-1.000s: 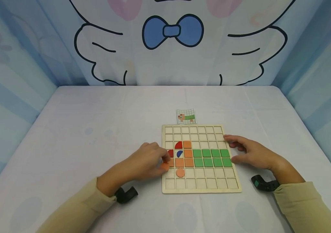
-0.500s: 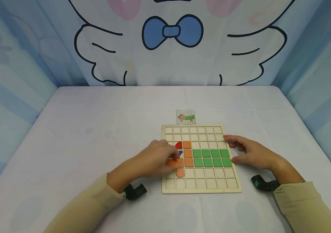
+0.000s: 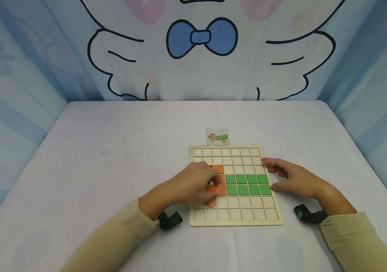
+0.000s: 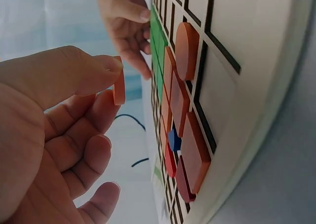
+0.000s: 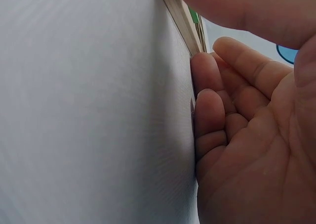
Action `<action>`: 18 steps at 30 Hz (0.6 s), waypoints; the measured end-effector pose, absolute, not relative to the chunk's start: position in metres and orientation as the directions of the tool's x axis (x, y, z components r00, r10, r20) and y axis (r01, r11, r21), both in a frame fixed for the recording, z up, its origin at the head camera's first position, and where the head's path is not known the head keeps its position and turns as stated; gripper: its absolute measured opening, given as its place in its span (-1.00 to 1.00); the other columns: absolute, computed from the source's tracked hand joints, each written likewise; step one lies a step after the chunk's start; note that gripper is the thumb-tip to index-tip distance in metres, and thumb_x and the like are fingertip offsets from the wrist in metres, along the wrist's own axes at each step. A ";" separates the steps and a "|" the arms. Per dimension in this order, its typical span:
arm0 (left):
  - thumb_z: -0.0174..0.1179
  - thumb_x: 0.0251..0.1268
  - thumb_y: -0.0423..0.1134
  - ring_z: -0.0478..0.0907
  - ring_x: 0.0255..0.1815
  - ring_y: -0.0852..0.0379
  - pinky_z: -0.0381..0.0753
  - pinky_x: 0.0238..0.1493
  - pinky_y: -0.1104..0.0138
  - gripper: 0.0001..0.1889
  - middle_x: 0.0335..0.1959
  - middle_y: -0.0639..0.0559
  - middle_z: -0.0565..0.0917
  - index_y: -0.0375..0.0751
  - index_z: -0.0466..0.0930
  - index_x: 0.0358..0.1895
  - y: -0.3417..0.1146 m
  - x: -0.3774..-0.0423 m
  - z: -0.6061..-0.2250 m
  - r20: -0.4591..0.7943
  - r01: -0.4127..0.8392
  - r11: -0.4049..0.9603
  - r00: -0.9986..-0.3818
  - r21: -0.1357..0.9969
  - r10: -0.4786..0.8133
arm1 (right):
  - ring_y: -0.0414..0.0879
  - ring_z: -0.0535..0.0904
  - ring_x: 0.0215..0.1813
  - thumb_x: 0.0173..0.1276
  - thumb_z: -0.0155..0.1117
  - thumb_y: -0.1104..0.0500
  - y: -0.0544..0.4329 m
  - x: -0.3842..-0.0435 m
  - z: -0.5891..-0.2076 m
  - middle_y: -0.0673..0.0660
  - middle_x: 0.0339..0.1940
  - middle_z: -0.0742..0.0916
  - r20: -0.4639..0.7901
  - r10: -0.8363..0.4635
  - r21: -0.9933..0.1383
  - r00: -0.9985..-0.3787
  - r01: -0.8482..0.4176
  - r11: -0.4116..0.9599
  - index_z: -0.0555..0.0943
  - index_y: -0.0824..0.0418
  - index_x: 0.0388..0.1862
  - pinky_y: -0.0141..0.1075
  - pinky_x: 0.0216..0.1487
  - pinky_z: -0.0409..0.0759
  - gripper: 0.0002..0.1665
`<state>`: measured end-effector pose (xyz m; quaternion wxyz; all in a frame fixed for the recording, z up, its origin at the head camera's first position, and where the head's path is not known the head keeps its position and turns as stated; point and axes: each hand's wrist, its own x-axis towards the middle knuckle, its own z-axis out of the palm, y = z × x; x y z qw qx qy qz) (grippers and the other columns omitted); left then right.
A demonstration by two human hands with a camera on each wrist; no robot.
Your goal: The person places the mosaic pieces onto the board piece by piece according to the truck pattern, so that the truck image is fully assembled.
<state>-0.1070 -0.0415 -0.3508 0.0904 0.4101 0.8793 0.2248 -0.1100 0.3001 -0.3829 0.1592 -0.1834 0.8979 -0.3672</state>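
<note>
Between thumb and fingertip, my left hand (image 3: 191,183) pinches a thin orange tile (image 4: 119,85) that looks round in the head view. It hovers over the left part of a wooden grid board (image 3: 236,216). Under and around this hand lie orange square tiles (image 4: 195,152), red tiles (image 4: 184,179), a blue-and-white tile (image 4: 174,140) and an orange round tile (image 4: 187,52), partly covered in the head view. Two rows of green square tiles (image 3: 243,189) fill cells to the right. My right hand (image 3: 297,180) rests at the board's right edge, thumb and index fingertip touching it, other fingers loosely bent.
A small picture card (image 3: 218,136) with a green and orange figure on a grid lies just beyond the board. The white-clothed table (image 3: 129,128) spreads around it, with a printed curtain (image 3: 200,75) behind. Black wrist straps (image 3: 310,215) sit at both cuffs.
My left hand has moved right with the orange round tile, from the board's left edge to over the tiles beside the green rows. The right hand and the board have stayed put.
</note>
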 end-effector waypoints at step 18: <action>0.25 0.32 -0.25 0.41 -0.24 0.24 0.40 -0.17 0.45 -0.83 -0.32 0.24 0.61 -0.13 0.71 -0.08 -0.013 -0.110 -0.351 0.040 0.719 0.488 -0.580 0.495 0.813 | -0.09 0.43 0.22 0.23 0.48 0.16 0.299 -0.110 -0.381 0.18 0.41 0.48 -0.147 -0.452 -0.716 -0.880 -0.220 0.662 0.35 0.24 0.47 -0.49 0.14 0.30 -0.14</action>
